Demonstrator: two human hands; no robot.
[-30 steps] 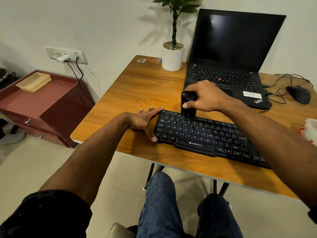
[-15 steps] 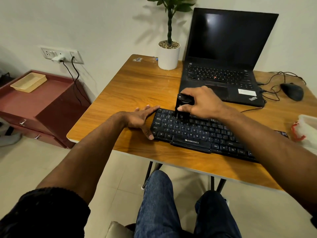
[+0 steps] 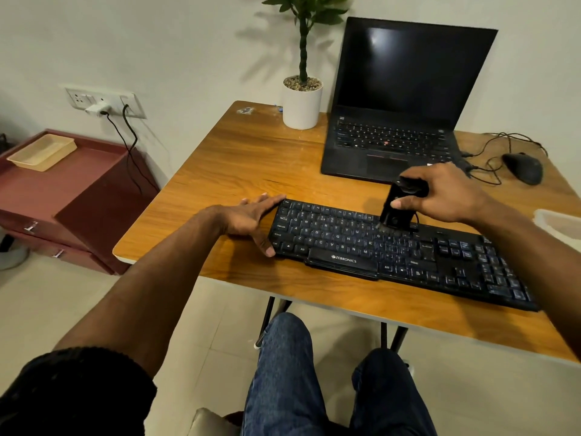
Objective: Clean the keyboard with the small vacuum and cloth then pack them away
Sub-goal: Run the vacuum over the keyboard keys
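The person sits at a wooden surface [image 3: 251,158] with the black keyboard [image 3: 393,250] lying across the middle and right of the frame. The right hand [image 3: 446,193] holds the small vacuum [image 3: 397,206] upright, slightly tilted, its brush end down on the upper key rows near the keyboard's centre. To do this pass well, I would keep the brush in light contact and draw it along one row at a time, slowly enough for the suction to lift what sits between the keys, without pressing them hard.

The right fingers [image 3: 405,203] are closed round the vacuum's body, thumb on the near side, the rest wrapped over its top. The left hand [image 3: 251,217] lies flat and spread at the keyboard's left end, its thumb against the near left corner and its fingertips at the far left corner, bracing the board so that it does not slide under the brush; it grips nothing.

At the right edge of the frame a pale, blurred thing [image 3: 562,223] rests on the surface; whether it is the cloth I cannot tell. A laptop [image 3: 405,99] stands open behind the keyboard.
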